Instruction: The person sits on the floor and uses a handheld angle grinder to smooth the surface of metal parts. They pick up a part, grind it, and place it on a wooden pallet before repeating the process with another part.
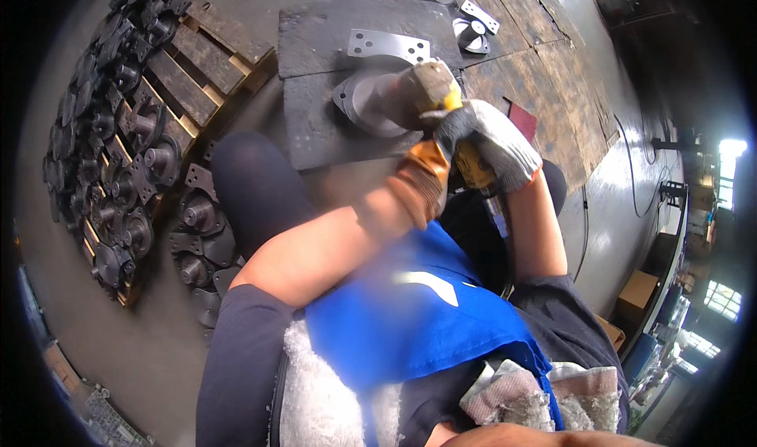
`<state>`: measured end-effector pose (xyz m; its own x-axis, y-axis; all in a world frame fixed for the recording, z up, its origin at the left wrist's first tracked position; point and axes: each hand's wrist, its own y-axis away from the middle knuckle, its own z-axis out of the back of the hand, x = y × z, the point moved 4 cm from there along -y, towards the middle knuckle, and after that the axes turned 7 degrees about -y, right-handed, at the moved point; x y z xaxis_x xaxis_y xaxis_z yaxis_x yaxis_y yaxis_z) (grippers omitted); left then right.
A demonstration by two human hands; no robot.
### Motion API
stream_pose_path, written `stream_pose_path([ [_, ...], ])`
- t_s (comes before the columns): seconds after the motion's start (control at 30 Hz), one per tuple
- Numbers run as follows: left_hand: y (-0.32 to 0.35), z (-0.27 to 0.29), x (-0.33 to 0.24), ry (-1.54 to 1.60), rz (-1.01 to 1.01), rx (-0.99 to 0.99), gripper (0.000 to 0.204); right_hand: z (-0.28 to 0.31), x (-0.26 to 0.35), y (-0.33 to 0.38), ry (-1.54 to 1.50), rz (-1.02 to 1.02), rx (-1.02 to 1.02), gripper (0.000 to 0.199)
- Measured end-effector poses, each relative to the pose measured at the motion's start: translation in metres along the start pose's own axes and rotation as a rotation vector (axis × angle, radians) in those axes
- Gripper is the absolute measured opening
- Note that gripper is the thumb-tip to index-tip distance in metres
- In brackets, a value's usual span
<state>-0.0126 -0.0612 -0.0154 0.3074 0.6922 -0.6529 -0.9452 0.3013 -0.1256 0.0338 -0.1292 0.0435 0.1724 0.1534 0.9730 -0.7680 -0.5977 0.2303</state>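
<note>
Both gloved hands are closed around a yellow power tool point(471, 167) that looks like an angle grinder. My left hand point(432, 154), in an orange and grey glove, wraps the tool near its head. My right hand point(498, 141), in a white knit glove, grips its body on the right. The tool's scuffed head reaches over a round grey metal flange part point(361, 104), and I cannot tell whether they touch. A bright flat metal bracket with holes point(389, 45) adjoins the flange's far side. The part lies on a dark metal plate point(315, 41) in front of my knees.
At left, a wooden pallet point(185, 80) carries many dark metal flange parts point(162, 159); several more point(197, 210) lie on the floor beside it. Similar parts point(473, 33) lie on the wooden boards point(544, 84) beyond the plate. A cable point(585, 218) runs along the floor at right.
</note>
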Motion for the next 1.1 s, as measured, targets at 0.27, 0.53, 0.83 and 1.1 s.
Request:
stream_pose_path([
  [0.27,0.015,-0.017,0.007,-0.197,-0.19,-0.063,0.038,-0.022,0.019,0.012,-0.172,-0.323,-0.169,0.03],
  [0.53,0.022,-0.035,0.0,-0.583,-0.51,-0.129,0.045,-0.001,-0.015,0.039,-0.456,-0.193,-0.281,0.033],
  [0.83,0.017,-0.044,0.007,-0.663,-0.555,-0.115,0.048,0.007,-0.026,0.039,-0.582,-0.118,-0.236,0.031],
  [1.1,0.006,-0.027,0.002,-0.307,-0.337,-0.051,0.044,-0.01,-0.001,0.029,-0.354,-0.149,-0.202,0.034],
])
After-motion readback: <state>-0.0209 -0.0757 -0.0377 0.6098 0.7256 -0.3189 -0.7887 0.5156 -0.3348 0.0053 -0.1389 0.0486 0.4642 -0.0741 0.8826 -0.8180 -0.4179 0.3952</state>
